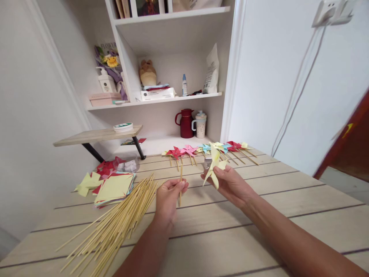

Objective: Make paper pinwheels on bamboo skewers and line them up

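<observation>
In the middle of the view, my left hand (170,194) is closed on a thin wooden stick (181,175), held upright. My right hand (227,182) pinches a pale yellow paper pinwheel (213,165) by its lower part, a little to the right of the stick and apart from it. Behind the pinwheel a small shiny metal thing (206,163) partly shows; I cannot make out what it is. A loose heap of wooden sticks (123,221) lies left of my left hand. Farther left is a stack of coloured paper squares (113,189).
Finished pinwheels on sticks, a pink one (188,150) among them, lie along the table's back edge. A yellow pinwheel head (88,184), red ones (108,166) and a clear tub (128,165) are at left. A small raised shelf (95,135) stands behind them; a red jug (186,124) is beyond.
</observation>
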`<state>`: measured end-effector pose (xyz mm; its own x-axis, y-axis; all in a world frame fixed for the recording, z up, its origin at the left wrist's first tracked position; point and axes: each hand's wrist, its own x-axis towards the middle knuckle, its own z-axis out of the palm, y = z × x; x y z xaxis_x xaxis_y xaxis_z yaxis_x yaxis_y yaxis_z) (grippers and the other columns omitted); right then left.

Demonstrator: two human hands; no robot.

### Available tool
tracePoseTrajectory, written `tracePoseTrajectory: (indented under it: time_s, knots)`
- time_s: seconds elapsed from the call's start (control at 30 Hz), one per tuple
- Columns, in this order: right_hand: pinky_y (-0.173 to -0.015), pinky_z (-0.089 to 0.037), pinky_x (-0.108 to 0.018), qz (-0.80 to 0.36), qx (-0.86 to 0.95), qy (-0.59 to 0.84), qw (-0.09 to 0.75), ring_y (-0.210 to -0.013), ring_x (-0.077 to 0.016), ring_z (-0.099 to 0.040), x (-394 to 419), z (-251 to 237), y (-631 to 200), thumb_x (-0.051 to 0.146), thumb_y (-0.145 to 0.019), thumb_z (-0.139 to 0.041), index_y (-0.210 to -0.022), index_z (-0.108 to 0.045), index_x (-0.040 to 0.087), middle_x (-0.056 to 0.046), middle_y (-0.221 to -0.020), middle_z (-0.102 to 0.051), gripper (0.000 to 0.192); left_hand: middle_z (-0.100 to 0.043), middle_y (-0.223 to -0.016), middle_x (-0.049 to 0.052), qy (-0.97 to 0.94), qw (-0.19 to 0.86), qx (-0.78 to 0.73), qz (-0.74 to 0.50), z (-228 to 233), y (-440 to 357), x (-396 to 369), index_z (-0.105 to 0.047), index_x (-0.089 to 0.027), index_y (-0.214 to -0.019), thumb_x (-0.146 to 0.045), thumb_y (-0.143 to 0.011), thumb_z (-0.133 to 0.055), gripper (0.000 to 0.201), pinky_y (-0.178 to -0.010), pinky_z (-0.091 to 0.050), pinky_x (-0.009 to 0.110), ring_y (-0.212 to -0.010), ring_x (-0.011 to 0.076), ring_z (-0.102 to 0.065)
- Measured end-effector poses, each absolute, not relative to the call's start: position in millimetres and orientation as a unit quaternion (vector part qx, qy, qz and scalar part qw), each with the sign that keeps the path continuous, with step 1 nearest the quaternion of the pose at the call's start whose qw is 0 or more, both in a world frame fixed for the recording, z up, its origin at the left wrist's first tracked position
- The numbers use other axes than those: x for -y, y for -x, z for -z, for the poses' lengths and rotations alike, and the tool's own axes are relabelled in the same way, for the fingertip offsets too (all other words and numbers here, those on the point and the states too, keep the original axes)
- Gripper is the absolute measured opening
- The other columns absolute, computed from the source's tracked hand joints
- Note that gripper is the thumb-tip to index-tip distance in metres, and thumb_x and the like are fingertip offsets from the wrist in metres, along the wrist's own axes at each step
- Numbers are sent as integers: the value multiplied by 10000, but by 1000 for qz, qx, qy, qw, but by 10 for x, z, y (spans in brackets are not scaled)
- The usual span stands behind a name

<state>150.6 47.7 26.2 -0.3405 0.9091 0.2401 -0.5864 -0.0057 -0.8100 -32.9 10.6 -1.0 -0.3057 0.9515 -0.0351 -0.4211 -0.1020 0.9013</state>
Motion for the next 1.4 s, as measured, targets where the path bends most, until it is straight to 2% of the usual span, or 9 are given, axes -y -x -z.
tracePoseTrajectory:
  time_s: [0.27,0.53,0.6,0.7,0.8,0.97,1.2,1.4]
  knots:
    - [-862,-494,-333,-684,457,194,535,-735,-149,-627,-473,-248,-1505,376,-658,-868,-766,-740,160,-24,-762,-716,274,-762,-838,109,-305,517,-431,-674,-33,318,-86,-708,-99,-765,-178,-643,-842,198,-737,-564,264,-736,161,-714]
    - [-753,-490,-295,-647,504,214,530,-782,-168,-631,-410,-269,-1515,404,-678,-846,-817,-742,173,-33,-796,-721,288,-726,-878,64,-313,519,-408,-683,5,357,-123,-684,-118,-804,-264,-642,-849,273,-540,-484,195,-575,70,-591]
    - [-681,-482,-287,-609,535,219,543,-727,-159,-614,-386,-276,-1536,394,-707,-825,-810,-732,177,-32,-791,-714,258,-710,-855,50,-331,533,-397,-670,9,359,-119,-698,-117,-848,-303,-666,-835,295,-519,-460,186,-554,58,-562]
    - [-598,-458,-278,-499,625,206,564,-678,-152,-596,-331,-326,-1590,319,-772,-780,-812,-717,199,-21,-784,-693,141,-638,-712,0,-364,552,-385,-643,6,349,-95,-711,-112,-897,-375,-728,-786,321,-485,-412,173,-501,45,-500]
    - [-693,-493,-334,-317,752,155,557,-773,-187,-630,-251,-426,-1637,200,-844,-703,-816,-721,203,-38,-793,-693,34,-545,-625,-43,-396,551,-380,-629,-11,335,-66,-707,-116,-888,-416,-792,-723,316,-445,-349,165,-451,28,-411]
    - [-774,-512,-392,-121,812,72,567,-823,-206,-647,-162,-543,-1648,87,-870,-640,-926,-716,186,-58,-793,-710,137,-457,-582,-69,-445,527,-380,-616,-69,323,-17,-693,-142,-898,-428,-855,-654,292,-433,-293,165,-438,26,-342]
    - [-735,-507,-398,-13,815,68,575,-794,-206,-654,-171,-556,-1657,78,-876,-612,-911,-715,159,-81,-788,-704,136,-403,-554,-74,-475,504,-401,-599,-83,317,23,-696,-155,-898,-469,-833,-668,322,-404,-207,177,-439,37,-276]
    - [-718,-510,-378,-3,813,71,577,-772,-193,-660,-171,-561,-1650,71,-873,-604,-903,-714,160,-73,-773,-702,145,-360,-521,-85,-458,528,-393,-597,-122,287,55,-692,-151,-873,-498,-797,-694,355,-402,-189,182,-432,39,-253]
